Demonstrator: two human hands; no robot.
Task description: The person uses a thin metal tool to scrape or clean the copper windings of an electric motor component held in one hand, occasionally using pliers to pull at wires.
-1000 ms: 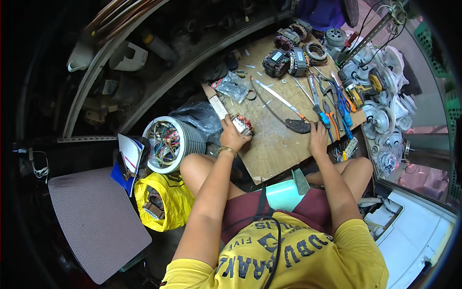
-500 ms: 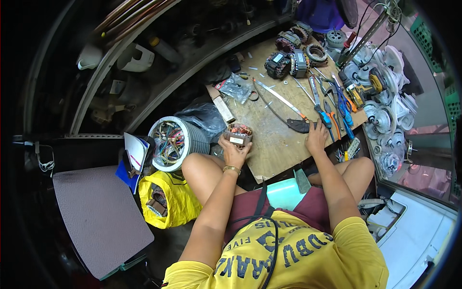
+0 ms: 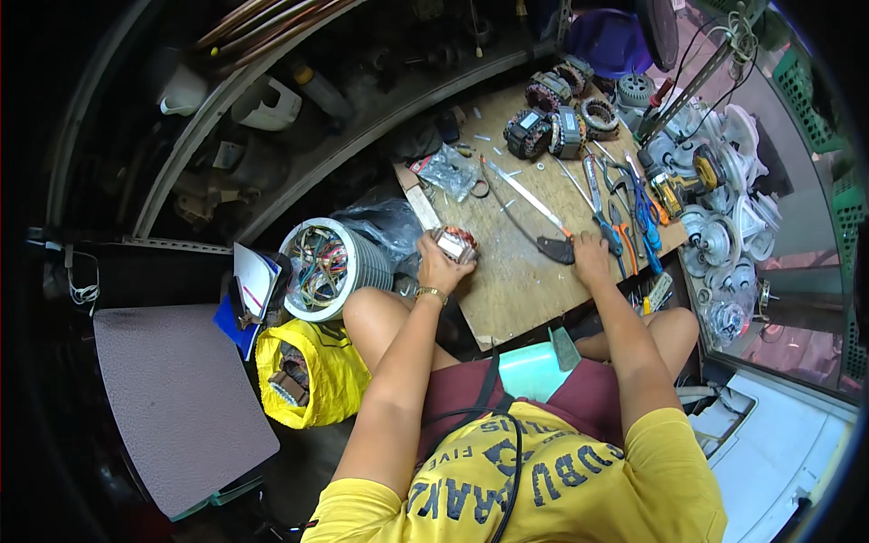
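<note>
My left hand (image 3: 441, 269) is closed around a small motor stator (image 3: 460, 241) with copper windings and a pale label, held just above the left edge of the wooden work board (image 3: 507, 294). A hacksaw (image 3: 528, 194) lies across the board, its thin curved frame and pale blade pointing away from me. My right hand (image 3: 592, 260) rests on the board with its fingers curled over the near end of the black saw handle (image 3: 554, 249); the fingertips are partly hidden.
Right of the saw lie pliers (image 3: 646, 213), screwdrivers and a cordless drill (image 3: 679, 185). Several wound stators (image 3: 528, 134) stand at the back. White plastic parts (image 3: 715, 240) crowd the right side. On the left are a wire-filled bucket (image 3: 367, 262) and a yellow bag (image 3: 335, 389).
My left hand has tilted and turned the stator, so its label faces more to the left. The right hand's fingers are more curled at the saw handle.
</note>
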